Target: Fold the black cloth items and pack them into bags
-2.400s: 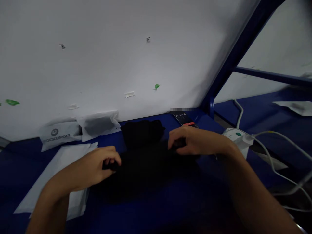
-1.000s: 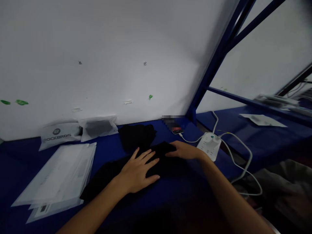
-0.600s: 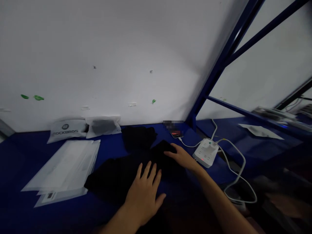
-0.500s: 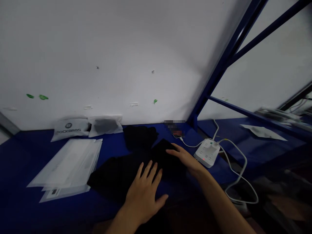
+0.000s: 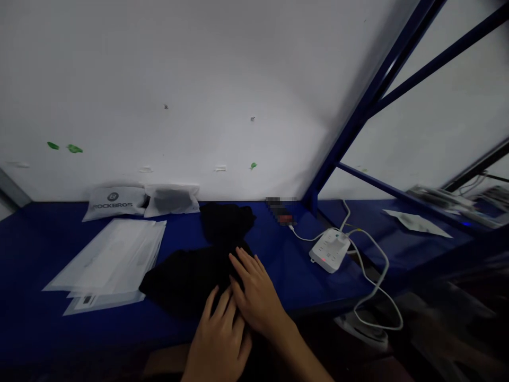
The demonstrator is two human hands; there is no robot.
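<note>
A black cloth item (image 5: 178,278) lies folded on the blue table (image 5: 274,249); its dark folds hide what kind of garment it is. My right hand (image 5: 254,289) rests on its right side with the fingers stretched out. Just left of and below it, my left hand (image 5: 220,331) lies on the near edge of the cloth, fingers extended and slightly spread. The two hands touch or overlap at the fingers. Behind the cloth sits a second crumpled black cloth item (image 5: 226,220).
Flat translucent plastic bags (image 5: 111,257) are stacked at left. A white ROCKBROS pouch (image 5: 115,203) and a packed translucent bag (image 5: 172,200) lie against the wall. On the right, a white power strip (image 5: 330,249) has a trailing cable (image 5: 386,260) over the table edge. A blue frame (image 5: 345,132) rises behind.
My right hand has moved left, and the right part of the black cloth is now folded over towards the left. My left hand has shifted slightly down and left.
</note>
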